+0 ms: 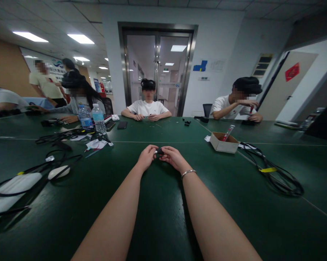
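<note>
Over the green table [160, 195], both hands meet at a small dark object [159, 150] with a bright metallic end; it is too small for me to tell its exact kind. My left hand [147, 157] is closed, its thumb and fingers pinching the object at the metallic end. From the other side, my right hand [174, 158] grips the black part, with fingers curled beneath. A silver bracelet [188, 173] circles the right wrist. Fingertips cover part of the object.
To the right are an open cardboard box [224, 146] and a coiled black cable [281, 179]. On the left lie more cables [41, 168], a white mouse [59, 172], paper scraps [96, 144] and two water bottles [98, 117]. A person [148, 107] sits opposite; others sit on both sides.
</note>
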Tool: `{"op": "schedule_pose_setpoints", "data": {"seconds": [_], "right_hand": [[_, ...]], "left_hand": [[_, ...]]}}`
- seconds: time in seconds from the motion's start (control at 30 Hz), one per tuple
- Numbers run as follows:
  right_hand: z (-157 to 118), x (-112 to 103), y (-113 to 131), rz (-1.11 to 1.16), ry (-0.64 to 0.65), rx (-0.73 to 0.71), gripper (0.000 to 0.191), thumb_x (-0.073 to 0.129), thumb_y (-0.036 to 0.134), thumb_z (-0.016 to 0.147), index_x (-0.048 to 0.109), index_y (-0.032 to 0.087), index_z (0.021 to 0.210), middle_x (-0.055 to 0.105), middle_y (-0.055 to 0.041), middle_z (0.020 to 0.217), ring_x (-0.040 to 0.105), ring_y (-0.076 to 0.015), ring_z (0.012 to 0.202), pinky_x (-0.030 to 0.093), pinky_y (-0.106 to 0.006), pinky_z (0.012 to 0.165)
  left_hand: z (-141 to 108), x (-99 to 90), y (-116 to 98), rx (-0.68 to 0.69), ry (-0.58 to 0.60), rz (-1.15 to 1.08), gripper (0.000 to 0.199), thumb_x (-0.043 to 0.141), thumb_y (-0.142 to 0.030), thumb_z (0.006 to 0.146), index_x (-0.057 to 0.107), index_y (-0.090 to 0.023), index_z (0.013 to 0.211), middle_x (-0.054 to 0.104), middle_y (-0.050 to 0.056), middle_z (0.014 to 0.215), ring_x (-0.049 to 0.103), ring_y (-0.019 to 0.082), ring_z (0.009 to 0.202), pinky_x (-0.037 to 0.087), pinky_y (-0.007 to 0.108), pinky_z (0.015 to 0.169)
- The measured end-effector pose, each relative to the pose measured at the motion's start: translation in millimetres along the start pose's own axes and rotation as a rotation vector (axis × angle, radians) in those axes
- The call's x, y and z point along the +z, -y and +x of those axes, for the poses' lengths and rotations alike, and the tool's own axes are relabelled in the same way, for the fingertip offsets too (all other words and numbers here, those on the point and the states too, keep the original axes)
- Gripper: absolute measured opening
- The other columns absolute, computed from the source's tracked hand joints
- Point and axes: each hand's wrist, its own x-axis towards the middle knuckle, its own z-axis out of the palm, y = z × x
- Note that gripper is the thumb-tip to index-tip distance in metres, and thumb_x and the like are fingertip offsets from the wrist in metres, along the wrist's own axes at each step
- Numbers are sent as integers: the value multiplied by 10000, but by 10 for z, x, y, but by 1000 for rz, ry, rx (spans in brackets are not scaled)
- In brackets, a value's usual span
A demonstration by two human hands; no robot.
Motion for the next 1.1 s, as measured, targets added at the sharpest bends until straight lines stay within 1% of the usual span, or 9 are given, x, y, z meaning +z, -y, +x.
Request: {"op": "schedule_pose_setpoints", "data": {"seconds": [0.1, 0.2, 0.33, 0.4, 0.5, 0.57, 0.73, 0.9, 1.1], "right_hand": [[8, -8, -12, 7, -6, -1, 40, 618, 96, 828, 597, 129, 838, 653, -36, 658, 602, -103, 461, 575, -236, 563], [21, -16, -25, 11, -8, -3, 48, 585, 84, 840, 596, 130, 837, 648, -32, 639, 601, -106, 458, 574, -236, 552], [32, -24, -32, 9, -2, 2, 62, 570, 75, 846, 597, 130, 846, 611, -3, 565, 584, -98, 441, 580, -242, 574], [34, -29, -35, 11, -2, -3, 51, 587, 80, 838, 593, 130, 849, 622, -8, 585, 588, -98, 446, 579, -241, 572], [35, -38, -42, 17, 10, -21, 59, 624, 95, 816, 589, 129, 849, 647, -23, 640, 602, -101, 465, 577, -240, 573], [34, -39, -44, 16, 13, -21, 64, 632, 100, 811, 589, 130, 848, 648, -22, 642, 601, -100, 466, 576, -239, 575], [26, -29, -32, 18, -3, -11, 53, 602, 86, 825, 589, 131, 850, 649, -26, 656, 600, -99, 466, 574, -240, 570], [22, -31, -28, 22, -9, -11, 61, 625, 91, 811, 594, 129, 847, 642, -23, 662, 592, -99, 459, 578, -260, 583], [13, -25, -25, 23, -16, -12, 75, 593, 66, 818, 586, 128, 860, 649, -30, 682, 600, -101, 465, 580, -262, 588]], "left_hand": [[9, -2, 12, 23, 15, 14, 343, 399, -414, 867, 608, -155, 953, 490, -19, 554, 441, 102, 492, 329, 211, 487], [27, -1, 34, 8, 12, -19, 320, 427, -386, 847, 610, -148, 956, 521, -10, 591, 451, 97, 495, 333, 208, 482], [35, 1, 44, -5, 10, -1, 385, 383, -433, 866, 612, -135, 951, 464, -25, 494, 427, 102, 444, 314, 209, 455], [28, 3, 27, -5, 9, -11, 376, 384, -422, 863, 616, -139, 951, 499, -16, 539, 439, 97, 453, 327, 207, 461], [10, 9, -19, -27, -14, -22, 270, 463, -301, 800, 614, -153, 968, 553, -9, 655, 462, 81, 480, 351, 199, 477], [-3, 14, -48, -39, -21, -19, 257, 476, -262, 778, 611, -151, 967, 547, -14, 642, 458, 79, 476, 351, 196, 477], [-11, 18, -62, -30, -13, -16, 283, 435, -336, 829, 616, -145, 934, 531, -8, 605, 460, 87, 487, 353, 192, 481], [11, 3, -16, -42, -12, 4, 258, 470, -259, 789, 615, -164, 981, 567, 1, 712, 471, 81, 512, 366, 197, 493], [13, -5, -2, -11, -14, 43, 298, 448, -365, 833, 625, -160, 958, 565, 6, 688, 469, 92, 522, 368, 205, 502]]}}
